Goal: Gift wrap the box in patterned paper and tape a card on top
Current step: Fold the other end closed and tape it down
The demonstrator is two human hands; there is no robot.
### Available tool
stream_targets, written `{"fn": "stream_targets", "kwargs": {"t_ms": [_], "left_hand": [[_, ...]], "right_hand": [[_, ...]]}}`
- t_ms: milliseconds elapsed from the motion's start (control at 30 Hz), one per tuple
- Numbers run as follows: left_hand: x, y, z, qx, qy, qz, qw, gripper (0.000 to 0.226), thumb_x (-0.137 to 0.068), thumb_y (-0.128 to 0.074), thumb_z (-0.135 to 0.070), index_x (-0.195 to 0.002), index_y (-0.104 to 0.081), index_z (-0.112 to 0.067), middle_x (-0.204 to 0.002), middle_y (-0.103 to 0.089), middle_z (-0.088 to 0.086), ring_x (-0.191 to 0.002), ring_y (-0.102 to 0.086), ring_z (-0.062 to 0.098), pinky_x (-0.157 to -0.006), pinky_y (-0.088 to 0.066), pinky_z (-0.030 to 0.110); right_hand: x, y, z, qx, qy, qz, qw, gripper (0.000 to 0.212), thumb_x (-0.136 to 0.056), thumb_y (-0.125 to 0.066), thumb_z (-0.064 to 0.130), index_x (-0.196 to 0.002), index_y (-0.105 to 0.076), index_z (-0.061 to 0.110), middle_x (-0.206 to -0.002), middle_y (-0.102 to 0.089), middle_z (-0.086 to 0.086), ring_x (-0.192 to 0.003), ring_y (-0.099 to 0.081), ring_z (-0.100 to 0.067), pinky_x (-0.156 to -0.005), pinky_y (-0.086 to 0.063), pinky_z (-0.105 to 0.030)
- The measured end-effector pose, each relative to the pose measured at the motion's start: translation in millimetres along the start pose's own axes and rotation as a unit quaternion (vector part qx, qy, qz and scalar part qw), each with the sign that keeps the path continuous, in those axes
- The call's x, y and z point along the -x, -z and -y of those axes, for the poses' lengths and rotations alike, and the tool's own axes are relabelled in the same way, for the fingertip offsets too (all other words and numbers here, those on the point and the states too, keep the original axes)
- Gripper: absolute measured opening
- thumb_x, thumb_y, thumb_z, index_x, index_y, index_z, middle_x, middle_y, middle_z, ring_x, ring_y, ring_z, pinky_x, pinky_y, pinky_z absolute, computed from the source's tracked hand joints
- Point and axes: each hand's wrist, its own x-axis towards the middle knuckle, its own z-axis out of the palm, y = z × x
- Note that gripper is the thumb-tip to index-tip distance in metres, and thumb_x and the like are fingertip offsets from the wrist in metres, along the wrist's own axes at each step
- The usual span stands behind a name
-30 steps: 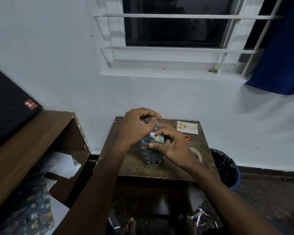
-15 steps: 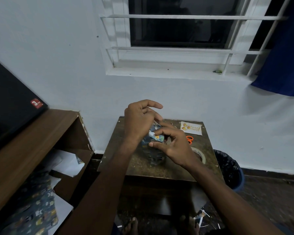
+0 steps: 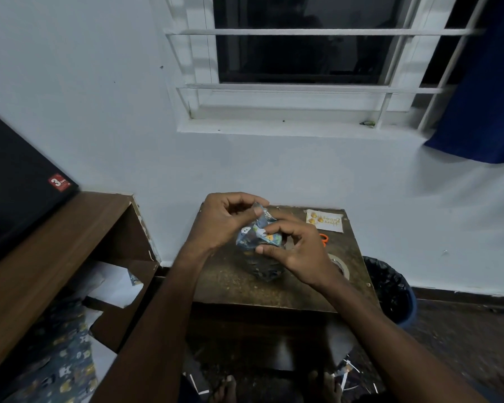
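Observation:
A small box in blue patterned paper (image 3: 258,242) stands on end on the small brown table (image 3: 233,283). My left hand (image 3: 224,219) pinches the paper flap at its top end from the left. From the right, my right hand (image 3: 297,251) grips the box, thumb and fingers pressing the folded paper. A white card with yellow print (image 3: 325,221) lies flat at the table's far right corner. The orange scissors (image 3: 324,238) and a tape roll (image 3: 339,264) lie partly hidden behind my right hand.
A wooden shelf unit (image 3: 56,242) stands to the left, with white sheets and spare patterned paper (image 3: 61,370) below it. A bin with a black liner (image 3: 390,289) sits right of the table. The wall and window are close behind.
My left hand's fingers rose off the box top, then closed back on the paper flap. My right hand kept its hold on the box throughout.

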Motion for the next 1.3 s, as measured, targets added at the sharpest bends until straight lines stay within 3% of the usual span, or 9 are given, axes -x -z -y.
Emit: {"fn": "stream_targets", "kwargs": {"t_ms": [133,267,433,600,733,867,1033,1167,1300], "left_hand": [[0,-14,0,0.01,-0.005,-0.089,0.996,0.012,-0.091,-0.083,-0.022,-0.093,-0.085,-0.033,-0.09,-0.082,-0.002,-0.086,-0.078,0.024,-0.082,-0.065,0.05],[-1,-31,-4,0.065,-0.001,-0.153,0.986,0.02,-0.087,-0.081,-0.03,-0.098,-0.084,-0.014,-0.093,-0.082,0.0,-0.088,-0.078,0.021,-0.079,-0.063,0.037],[-2,-28,-5,0.111,-0.001,-0.11,0.988,0.015,-0.101,-0.069,-0.016,-0.111,-0.074,-0.006,-0.102,-0.081,0.009,-0.098,-0.077,0.021,-0.085,-0.061,0.034],[4,-14,-4,0.156,-0.005,-0.009,0.988,0.011,-0.097,-0.074,-0.02,-0.094,-0.067,-0.012,-0.123,-0.076,0.011,-0.118,-0.071,0.029,-0.097,-0.058,0.046],[9,-12,-2,0.129,0.001,0.07,0.989,0.022,-0.086,-0.084,-0.006,-0.104,-0.071,-0.009,-0.11,-0.075,0.009,-0.104,-0.072,0.022,-0.089,-0.059,0.034],[8,-24,3,0.081,0.01,0.054,0.995,0.033,-0.085,-0.084,0.001,-0.109,-0.061,0.0,-0.108,-0.073,0.004,-0.105,-0.072,0.019,-0.093,-0.059,0.031],[8,-46,6,0.123,0.028,0.022,0.992,0.031,-0.084,-0.078,-0.015,-0.105,-0.056,-0.012,-0.105,-0.069,0.004,-0.099,-0.069,0.013,-0.081,-0.056,0.026],[10,-69,12,0.214,0.092,-0.002,0.972,0.045,-0.084,-0.069,-0.017,-0.124,-0.047,-0.02,-0.125,-0.063,0.011,-0.104,-0.068,0.016,-0.083,-0.057,0.03],[10,-76,19,0.247,0.125,-0.016,0.961,0.046,-0.102,-0.059,-0.003,-0.141,-0.045,-0.022,-0.132,-0.064,0.011,-0.103,-0.073,0.017,-0.082,-0.06,0.033]], "right_hand": [[-1,2,-1,-0.011,-0.008,-0.005,1.0,0.027,-0.075,-0.094,0.01,-0.099,-0.08,0.009,-0.114,-0.076,-0.003,-0.107,-0.071,-0.021,-0.09,-0.054,-0.03],[-2,2,-2,-0.027,-0.016,-0.007,0.999,0.028,-0.075,-0.093,0.011,-0.101,-0.082,0.008,-0.115,-0.076,-0.004,-0.11,-0.072,-0.023,-0.093,-0.059,-0.043],[0,3,-3,-0.04,-0.009,-0.023,0.999,0.018,-0.078,-0.09,0.006,-0.094,-0.083,0.005,-0.116,-0.077,-0.003,-0.111,-0.072,-0.023,-0.093,-0.058,-0.043],[-4,8,1,-0.081,-0.029,-0.075,0.993,0.007,-0.082,-0.084,-0.001,-0.087,-0.079,-0.001,-0.11,-0.078,-0.006,-0.104,-0.073,-0.027,-0.087,-0.059,-0.046],[-5,14,-1,-0.113,-0.059,-0.093,0.987,0.007,-0.088,-0.08,0.004,-0.085,-0.075,-0.001,-0.105,-0.074,-0.011,-0.099,-0.07,-0.032,-0.086,-0.056,-0.052],[-4,15,0,-0.146,-0.099,-0.113,0.978,0.01,-0.086,-0.078,0.009,-0.085,-0.071,0.002,-0.1,-0.07,-0.021,-0.091,-0.066,-0.03,-0.082,-0.053,-0.049],[-7,18,-1,-0.171,-0.138,-0.153,0.964,0.017,-0.078,-0.08,0.008,-0.088,-0.067,0.011,-0.103,-0.069,-0.028,-0.089,-0.064,-0.03,-0.081,-0.055,-0.049],[-7,15,0,-0.203,-0.147,-0.166,0.954,0.03,-0.077,-0.078,-0.003,-0.097,-0.061,0.012,-0.107,-0.07,-0.026,-0.094,-0.069,-0.03,-0.075,-0.059,-0.04],[-6,10,2,-0.227,-0.165,-0.171,0.944,0.036,-0.084,-0.07,-0.017,-0.103,-0.057,0.01,-0.108,-0.073,-0.019,-0.094,-0.071,-0.028,-0.072,-0.059,-0.035]]}}
